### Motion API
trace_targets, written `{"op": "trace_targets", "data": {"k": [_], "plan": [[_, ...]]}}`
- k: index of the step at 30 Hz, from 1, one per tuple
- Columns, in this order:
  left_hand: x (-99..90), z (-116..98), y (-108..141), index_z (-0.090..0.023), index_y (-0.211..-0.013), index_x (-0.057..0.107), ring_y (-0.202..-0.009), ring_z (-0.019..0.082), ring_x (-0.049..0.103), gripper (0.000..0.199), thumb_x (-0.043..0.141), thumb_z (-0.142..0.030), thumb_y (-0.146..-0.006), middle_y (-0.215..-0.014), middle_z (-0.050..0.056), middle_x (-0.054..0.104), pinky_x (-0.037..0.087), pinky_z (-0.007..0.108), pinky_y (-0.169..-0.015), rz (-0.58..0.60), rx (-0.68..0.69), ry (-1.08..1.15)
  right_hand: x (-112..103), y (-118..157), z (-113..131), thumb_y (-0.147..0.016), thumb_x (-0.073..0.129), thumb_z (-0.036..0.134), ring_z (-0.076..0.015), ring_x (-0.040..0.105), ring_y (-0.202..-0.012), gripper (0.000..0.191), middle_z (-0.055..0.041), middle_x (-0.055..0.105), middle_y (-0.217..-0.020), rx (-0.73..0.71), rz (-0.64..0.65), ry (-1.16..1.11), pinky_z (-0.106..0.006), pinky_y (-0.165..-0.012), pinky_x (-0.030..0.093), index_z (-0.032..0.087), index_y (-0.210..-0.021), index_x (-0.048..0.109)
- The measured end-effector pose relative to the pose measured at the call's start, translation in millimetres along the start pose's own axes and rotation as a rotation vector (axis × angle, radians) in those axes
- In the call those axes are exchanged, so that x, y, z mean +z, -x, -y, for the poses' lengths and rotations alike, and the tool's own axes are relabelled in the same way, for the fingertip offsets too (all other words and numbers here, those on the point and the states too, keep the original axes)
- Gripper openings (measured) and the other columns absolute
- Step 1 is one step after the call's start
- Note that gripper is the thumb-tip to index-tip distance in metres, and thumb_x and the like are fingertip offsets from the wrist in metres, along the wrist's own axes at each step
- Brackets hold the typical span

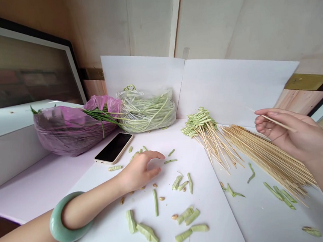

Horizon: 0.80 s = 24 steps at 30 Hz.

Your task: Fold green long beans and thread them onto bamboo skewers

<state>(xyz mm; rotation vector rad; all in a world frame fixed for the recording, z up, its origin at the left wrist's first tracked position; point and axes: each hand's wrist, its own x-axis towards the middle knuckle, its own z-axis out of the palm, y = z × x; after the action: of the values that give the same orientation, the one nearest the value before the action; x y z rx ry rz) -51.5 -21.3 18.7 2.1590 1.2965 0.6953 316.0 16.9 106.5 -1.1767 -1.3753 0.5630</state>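
Observation:
My left hand (139, 169) hovers low over the white sheet, thumb and index finger apart, with nothing between them. Small green bean pieces (170, 161) lie just past its fingertips, and others (181, 182) are to its right. At the right, my right hand (285, 129) is raised and closed on a thin wooden skewer (277, 123). Below that hand lies a spread of bare skewers (266, 157). Left of them rests a pile of skewers with bean pieces threaded on their ends (199, 122).
Behind are a clear bag of long beans (149, 110) and a purple bag of greens (66, 129). A phone (114, 148) lies left of the sheet. White boards (232, 88) stand at the back. More bean pieces (147, 233) and brown seeds (162, 198) are scattered in front.

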Motion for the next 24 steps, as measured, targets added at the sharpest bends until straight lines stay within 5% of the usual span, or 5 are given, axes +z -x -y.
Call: {"op": "trace_targets", "data": {"k": [5, 8, 15, 24], "plan": [[-0.4, -3.4, 1.6, -0.019, -0.111, 0.066, -0.108, 0.023, 0.060, 0.031, 0.058, -0.019, -0.081, -0.117, 0.006, 0.067, 0.044, 0.037, -0.097, 0.092, 0.075, -0.006, 14.3, 15.9, 9.9, -0.058, 0.081, 0.038, -0.0219, 0.066, -0.084, 0.032, -0.0058, 0.071, -0.084, 0.086, 0.197, -0.228, -0.036, -0.082, 0.052, 0.025, -0.086, 0.074], [0.2, -6.6, 3.5, -0.018, -0.116, 0.064, -0.112, 0.022, 0.059, 0.035, 0.059, -0.016, -0.082, -0.120, 0.008, 0.066, 0.042, 0.033, -0.100, 0.200, 0.242, 0.032, 23.9, 25.1, 14.1, -0.055, 0.087, 0.042, -0.0169, 0.062, -0.071, 0.032, -0.0027, 0.067, -0.069, 0.115, 0.294, -0.257, -0.029, -0.069, 0.052, 0.025, -0.079, 0.073], [7.6, -15.1, 8.0, -0.020, -0.122, 0.063, -0.109, 0.023, 0.059, 0.039, 0.062, -0.017, -0.083, -0.119, 0.012, 0.063, 0.045, 0.033, -0.097, 0.332, 0.378, -0.005, 42.2, 40.0, 17.1, -0.071, 0.067, 0.065, -0.0053, 0.028, -0.038, 0.052, 0.0059, 0.034, -0.041, 0.144, 0.368, -0.219, -0.020, -0.039, 0.025, 0.018, -0.052, 0.054], [8.2, -14.3, 8.4, -0.017, -0.109, 0.068, -0.095, 0.023, 0.060, 0.026, 0.062, -0.020, -0.084, -0.101, 0.012, 0.067, 0.048, 0.032, -0.084, 0.293, 0.384, -0.029, 33.8, 47.2, 28.1, -0.074, 0.042, 0.081, -0.0119, 0.028, -0.040, 0.068, 0.0035, 0.024, -0.039, 0.103, 0.445, -0.100, -0.026, -0.041, 0.025, 0.021, -0.042, 0.048]]}}
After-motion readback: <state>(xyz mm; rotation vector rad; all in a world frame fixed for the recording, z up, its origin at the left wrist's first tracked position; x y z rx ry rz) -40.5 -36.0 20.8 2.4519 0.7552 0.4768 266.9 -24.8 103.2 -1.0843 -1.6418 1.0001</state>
